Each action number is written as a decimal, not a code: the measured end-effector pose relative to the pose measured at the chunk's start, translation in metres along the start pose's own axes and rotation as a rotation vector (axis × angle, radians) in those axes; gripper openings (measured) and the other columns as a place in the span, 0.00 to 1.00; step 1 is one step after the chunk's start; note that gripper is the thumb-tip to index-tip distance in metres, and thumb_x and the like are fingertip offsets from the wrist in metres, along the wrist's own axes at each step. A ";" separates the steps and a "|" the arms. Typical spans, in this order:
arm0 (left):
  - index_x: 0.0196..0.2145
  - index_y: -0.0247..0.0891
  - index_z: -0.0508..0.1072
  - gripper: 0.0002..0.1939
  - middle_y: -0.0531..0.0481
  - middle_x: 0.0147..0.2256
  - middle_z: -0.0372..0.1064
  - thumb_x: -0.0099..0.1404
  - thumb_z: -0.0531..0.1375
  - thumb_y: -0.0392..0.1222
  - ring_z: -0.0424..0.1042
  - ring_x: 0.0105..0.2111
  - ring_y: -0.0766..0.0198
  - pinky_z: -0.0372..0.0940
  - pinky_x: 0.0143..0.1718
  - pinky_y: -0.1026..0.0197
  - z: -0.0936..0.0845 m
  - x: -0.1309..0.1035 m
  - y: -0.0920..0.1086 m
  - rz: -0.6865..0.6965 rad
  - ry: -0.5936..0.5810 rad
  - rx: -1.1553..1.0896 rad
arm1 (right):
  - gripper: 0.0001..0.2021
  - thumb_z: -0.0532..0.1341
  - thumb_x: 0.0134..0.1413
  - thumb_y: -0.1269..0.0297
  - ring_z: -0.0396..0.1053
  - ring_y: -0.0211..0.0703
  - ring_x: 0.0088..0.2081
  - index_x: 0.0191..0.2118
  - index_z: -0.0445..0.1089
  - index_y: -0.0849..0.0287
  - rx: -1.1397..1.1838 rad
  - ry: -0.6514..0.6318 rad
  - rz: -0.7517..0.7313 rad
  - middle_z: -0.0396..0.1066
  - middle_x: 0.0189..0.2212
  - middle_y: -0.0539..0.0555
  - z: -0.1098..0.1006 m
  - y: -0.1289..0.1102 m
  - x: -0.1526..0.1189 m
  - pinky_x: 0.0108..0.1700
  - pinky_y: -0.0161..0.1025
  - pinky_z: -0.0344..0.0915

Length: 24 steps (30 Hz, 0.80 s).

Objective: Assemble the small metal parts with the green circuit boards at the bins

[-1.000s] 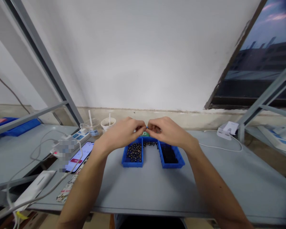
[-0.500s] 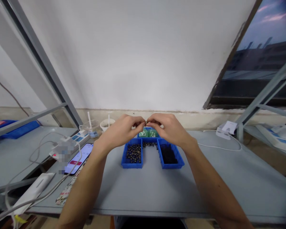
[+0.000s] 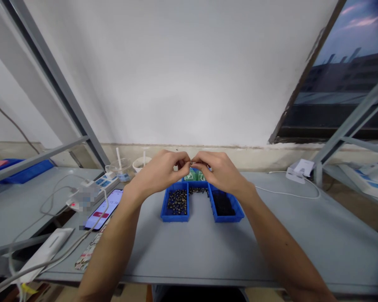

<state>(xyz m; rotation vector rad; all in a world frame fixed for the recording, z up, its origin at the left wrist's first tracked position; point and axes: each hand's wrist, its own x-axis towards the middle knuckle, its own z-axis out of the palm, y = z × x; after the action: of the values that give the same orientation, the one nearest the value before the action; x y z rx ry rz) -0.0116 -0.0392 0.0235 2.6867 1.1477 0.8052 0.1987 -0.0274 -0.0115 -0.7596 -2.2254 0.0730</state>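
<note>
My left hand [image 3: 168, 170] and my right hand [image 3: 216, 167] meet fingertip to fingertip above the bins, each closed in a pinch. Between them is a small metallic piece [image 3: 191, 163], too small to name. Below my left hand, a blue bin [image 3: 174, 218] holds many small brass-and-dark metal fittings [image 3: 177, 202]. Under my right hand, another blue bin [image 3: 228, 219] contains a heap of small black parts [image 3: 223, 204]. Partly hidden behind my fingers, a third blue bin [image 3: 198, 184] has green-and-clear items in it. Dark screws [image 3: 198, 191] lie between the bins.
At left are a lit phone [image 3: 105, 207], a power strip [image 3: 105, 181] with trailing cables, a plastic cup [image 3: 122, 170] and a white bowl [image 3: 139, 164]. A small white box [image 3: 299, 171] with a cable sits at right. Metal frame posts rise on both sides.
My right hand has shifted slightly left and its fingertips have tilted on the small piece. My left hand stays almost in place. The bins are unchanged.
</note>
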 end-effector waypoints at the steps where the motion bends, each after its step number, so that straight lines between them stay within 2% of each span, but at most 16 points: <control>1: 0.34 0.38 0.77 0.14 0.52 0.30 0.76 0.70 0.53 0.43 0.71 0.29 0.66 0.60 0.32 0.63 0.000 0.000 0.000 0.008 0.007 0.001 | 0.09 0.54 0.70 0.66 0.66 0.38 0.33 0.39 0.70 0.59 0.008 0.001 0.001 0.72 0.32 0.51 0.000 0.000 0.000 0.38 0.37 0.58; 8: 0.35 0.37 0.78 0.15 0.53 0.29 0.76 0.71 0.53 0.43 0.70 0.29 0.67 0.60 0.33 0.64 -0.002 -0.001 0.000 0.046 0.031 -0.037 | 0.09 0.53 0.71 0.65 0.64 0.36 0.30 0.41 0.69 0.58 0.085 0.000 0.021 0.69 0.29 0.49 0.000 -0.002 0.002 0.36 0.35 0.58; 14: 0.33 0.37 0.78 0.14 0.54 0.28 0.75 0.71 0.54 0.42 0.70 0.28 0.67 0.60 0.33 0.65 -0.006 -0.003 0.002 0.050 0.032 -0.058 | 0.13 0.53 0.71 0.63 0.59 0.34 0.26 0.33 0.66 0.58 0.184 0.005 0.092 0.62 0.23 0.45 0.003 -0.007 0.003 0.32 0.34 0.55; 19: 0.35 0.38 0.78 0.15 0.53 0.29 0.76 0.71 0.53 0.43 0.71 0.30 0.66 0.62 0.34 0.65 -0.006 -0.003 0.002 0.078 0.032 -0.062 | 0.16 0.53 0.70 0.60 0.59 0.35 0.26 0.29 0.64 0.58 0.308 -0.006 0.166 0.62 0.23 0.46 0.001 -0.010 0.004 0.31 0.34 0.55; 24: 0.33 0.38 0.77 0.15 0.54 0.28 0.75 0.72 0.54 0.43 0.70 0.29 0.67 0.60 0.34 0.64 -0.002 0.001 -0.003 0.076 0.057 -0.040 | 0.15 0.53 0.71 0.61 0.60 0.34 0.26 0.32 0.67 0.58 0.283 -0.042 0.208 0.63 0.22 0.46 -0.004 -0.009 0.005 0.32 0.35 0.56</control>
<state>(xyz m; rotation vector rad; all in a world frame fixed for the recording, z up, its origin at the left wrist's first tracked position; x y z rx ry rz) -0.0142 -0.0365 0.0248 2.7060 1.0348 0.9114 0.1941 -0.0329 -0.0028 -0.8322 -2.1074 0.4989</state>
